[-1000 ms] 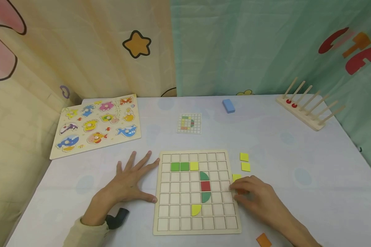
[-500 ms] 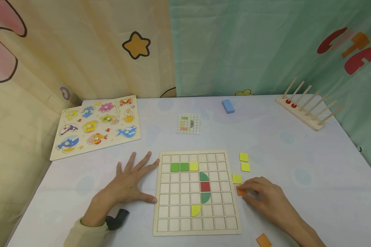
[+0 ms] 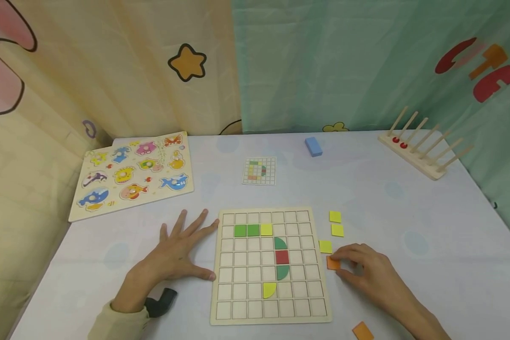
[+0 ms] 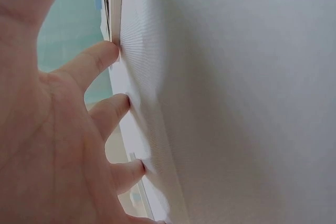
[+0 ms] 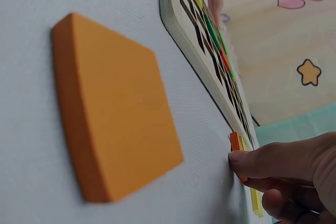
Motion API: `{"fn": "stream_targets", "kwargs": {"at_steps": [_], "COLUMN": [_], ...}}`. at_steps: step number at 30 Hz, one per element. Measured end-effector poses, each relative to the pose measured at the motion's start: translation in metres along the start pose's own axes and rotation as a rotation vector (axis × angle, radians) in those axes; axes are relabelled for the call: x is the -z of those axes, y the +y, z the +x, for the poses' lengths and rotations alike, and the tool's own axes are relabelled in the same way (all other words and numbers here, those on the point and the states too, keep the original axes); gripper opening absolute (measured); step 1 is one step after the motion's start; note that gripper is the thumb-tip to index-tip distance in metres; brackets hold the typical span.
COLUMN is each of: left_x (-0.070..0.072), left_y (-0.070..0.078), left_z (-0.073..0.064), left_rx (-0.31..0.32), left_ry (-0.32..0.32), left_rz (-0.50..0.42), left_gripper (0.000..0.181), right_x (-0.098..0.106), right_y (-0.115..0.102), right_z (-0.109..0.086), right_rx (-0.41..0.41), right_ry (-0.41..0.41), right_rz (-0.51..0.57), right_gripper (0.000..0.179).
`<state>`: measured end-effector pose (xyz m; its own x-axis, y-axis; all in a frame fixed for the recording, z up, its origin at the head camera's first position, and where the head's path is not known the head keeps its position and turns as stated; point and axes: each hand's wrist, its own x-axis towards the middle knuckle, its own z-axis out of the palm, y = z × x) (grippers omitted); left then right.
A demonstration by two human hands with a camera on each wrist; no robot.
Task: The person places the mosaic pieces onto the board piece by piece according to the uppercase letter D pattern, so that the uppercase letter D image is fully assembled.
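A wooden grid board (image 3: 233, 318) lies mid-table, bearing green, yellow and red squares and several rounded pieces. My left hand (image 3: 174, 257) spreads its fingers at the board's left edge, forefinger and thumb touching it. Beside the right edge, my right hand (image 3: 369, 271) pinches an orange square tile (image 3: 333, 263) between thumb and fingers, low at the table. In the right wrist view the thumb (image 5: 257, 162) presses against that tile. Three yellow square tiles (image 3: 325, 246) lie just beyond it. Another orange tile (image 3: 362, 331) lies near the front, large in the right wrist view.
A small pattern card (image 3: 259, 171) lies behind the board. An animal puzzle (image 3: 157, 193) is at the back left, a blue block (image 3: 313, 146) at the back. A peg rack (image 3: 416, 158) stands back right. A black curved object (image 3: 161, 302) sits by the left wrist.
My right hand has drawn back slightly to the right from the board's edge, with the orange tile at its fingertips now in fuller view. The left hand has stayed in place.
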<state>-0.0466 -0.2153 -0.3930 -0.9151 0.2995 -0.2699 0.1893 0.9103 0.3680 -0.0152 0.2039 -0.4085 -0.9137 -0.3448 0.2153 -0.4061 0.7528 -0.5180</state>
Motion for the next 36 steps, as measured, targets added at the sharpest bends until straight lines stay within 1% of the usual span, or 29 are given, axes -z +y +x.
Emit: {"fn": "stream_targets", "kwargs": {"at_steps": [2, 6, 9, 14, 17, 26, 32, 36], "left_x": [0.000, 0.000, 0.001, 0.000, 0.000, 0.001, 0.000, 0.000], "left_y": [0.000, 0.000, 0.000, 0.001, 0.001, 0.000, 0.000, 0.000], "left_z": [0.000, 0.000, 0.000, 0.000, 0.000, 0.000, 0.000, 0.000], "left_rx": [-0.002, -0.005, -0.003, -0.003, -0.006, -0.006, -0.001, -0.004], "left_ry": [0.002, 0.001, -0.001, 0.002, 0.001, -0.009, -0.012, -0.006], "left_rz": [0.002, 0.001, -0.002, -0.001, 0.001, 0.002, -0.005, -0.002], "left_gripper": [0.118, 0.118, 0.118, 0.118, 0.118, 0.118, 0.119, 0.118], "right_x": [0.000, 0.002, 0.002, 0.000, -0.003, -0.014, -0.023, -0.031], "right_y": [0.000, -0.003, -0.007, -0.014, -0.017, -0.027, -0.036, -0.041], "right_z": [0.000, -0.001, -0.001, 0.000, 0.001, 0.005, 0.010, 0.012], "right_rx": [0.002, 0.004, -0.001, -0.007, 0.002, 0.089, 0.136, 0.198], "right_ry": [0.007, 0.048, 0.066, 0.030, 0.013, -0.003, -0.030, -0.017], "right_rz": [0.002, 0.007, 0.037, 0.097, 0.111, 0.154, 0.224, 0.270], "right_gripper": [0.041, 0.041, 0.042, 0.041, 0.041, 0.035, 0.030, 0.031]}}
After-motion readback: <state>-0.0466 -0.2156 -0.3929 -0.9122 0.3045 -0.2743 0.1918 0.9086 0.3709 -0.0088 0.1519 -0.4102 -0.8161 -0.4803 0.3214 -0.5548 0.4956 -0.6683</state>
